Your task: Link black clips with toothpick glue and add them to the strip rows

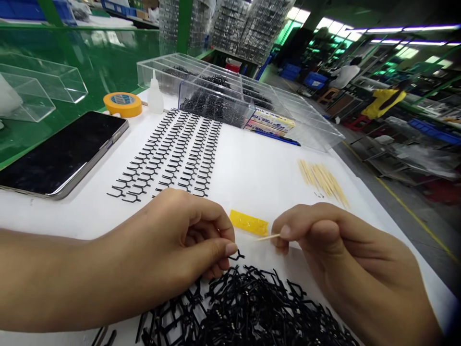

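Pinched between the thumb and fingers of my left hand (194, 235) is a small black forked part (237, 255), its prongs sticking out to the right. My right hand (324, 240) grips a wooden toothpick (268, 237) whose tip points left toward that part, apart from it. Just behind the toothpick lies a strip of yellow tape (249, 223) with tiny specks on it. A tangled heap of black forked parts (259, 307) covers the near side of the white tabletop. Beyond my left hand, similar parts stand in neat rows (180, 154).
A phone (61, 154) lies at left, near a yellow tape roll (123, 104) and a white squeeze bottle (155, 96). A clear divided bin (306, 120) holds black parts at the back. Loose toothpicks (322, 180) lie at right. Other people work in the distance.
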